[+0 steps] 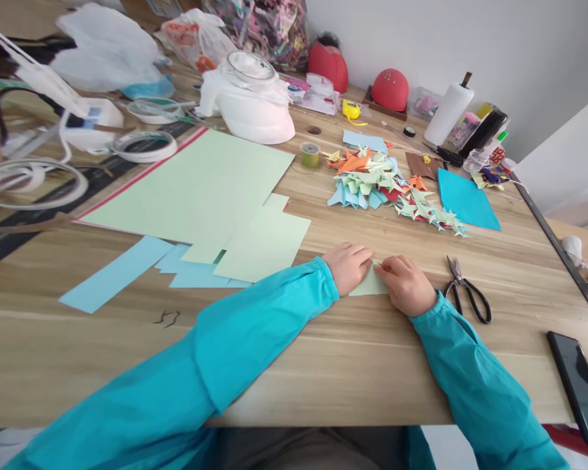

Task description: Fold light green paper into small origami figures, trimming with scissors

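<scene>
A small piece of pale green paper point(369, 284) lies on the table between my two hands, partly hidden under them. My left hand point(349, 267) presses on its left side with fingers held together. From the other side, my right hand point(406, 282) pinches the paper's upper edge, its fingers curled. Black-handled scissors point(465, 290) rest just right of my right hand, tips pointing away from me. Left of my hands are overlapping pale green sheets point(269, 241), with light blue strips point(122, 273) partly under and beside them.
Folded paper stars and shapes point(372, 176) are heaped beyond my hands. A thread spool point(310, 155) stands left of them, and a turquoise sheet point(468, 199) lies right. A black phone point(578, 385) sits at the right edge. White tape rolls point(144, 146) and a plastic-covered container point(255, 104) occupy the back left.
</scene>
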